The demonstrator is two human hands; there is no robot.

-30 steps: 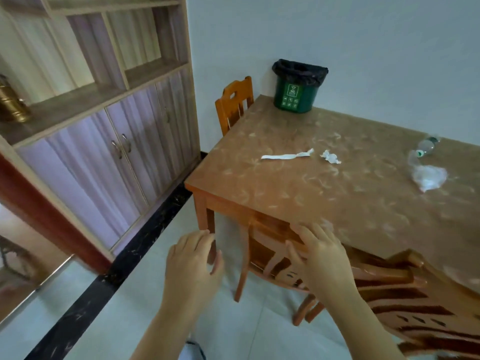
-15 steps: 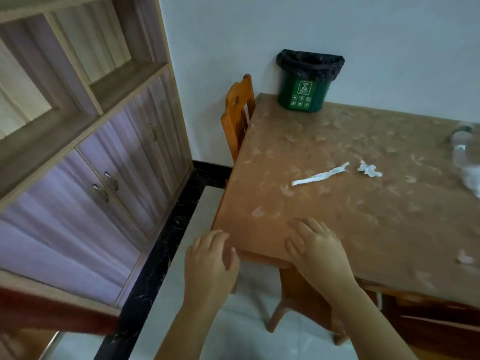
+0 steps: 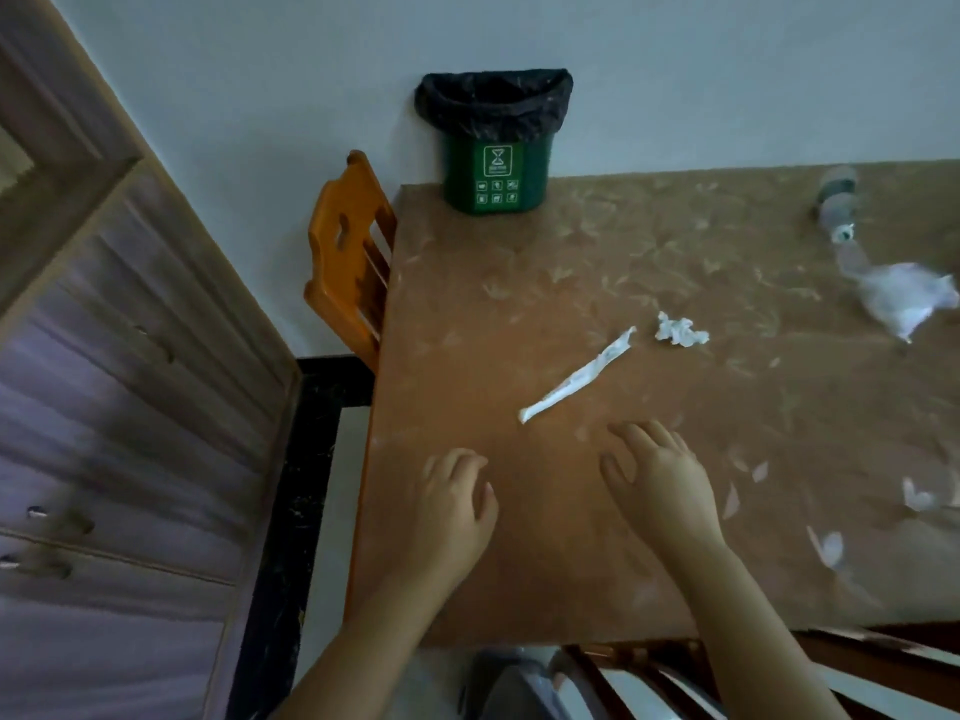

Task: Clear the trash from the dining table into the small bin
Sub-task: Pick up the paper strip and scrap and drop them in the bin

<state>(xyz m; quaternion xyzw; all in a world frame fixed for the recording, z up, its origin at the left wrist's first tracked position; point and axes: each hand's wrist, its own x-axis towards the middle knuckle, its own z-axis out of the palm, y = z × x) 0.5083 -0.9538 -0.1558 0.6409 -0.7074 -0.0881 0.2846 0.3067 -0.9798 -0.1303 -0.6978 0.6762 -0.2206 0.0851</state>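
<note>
Both hands are held palm down over the near part of the table (image 3: 519, 563), fingers loosely spread, nothing gripped: the left hand (image 3: 457, 506) near the table's left edge, the right hand (image 3: 657, 478) just short of a twisted paper strip (image 3: 576, 381). A crumpled tissue (image 3: 680, 331) lies just beyond the strip. A plastic bag (image 3: 904, 298) and a bottle (image 3: 837, 205) are seen at far right, small scraps (image 3: 828, 548) at near right. A green bin (image 3: 493, 142) with a black liner is set at the far edge against the wall; its contents cannot be seen. A chair (image 3: 348, 252) is pushed in at the left, beside a cabinet (image 3: 119, 407).

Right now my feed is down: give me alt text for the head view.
Both hands, left and right, hover open and empty over the brown dining table, just short of a long twisted paper strip. A crumpled tissue lies beyond it, and the green bin stands at the far edge by the wall.
</note>
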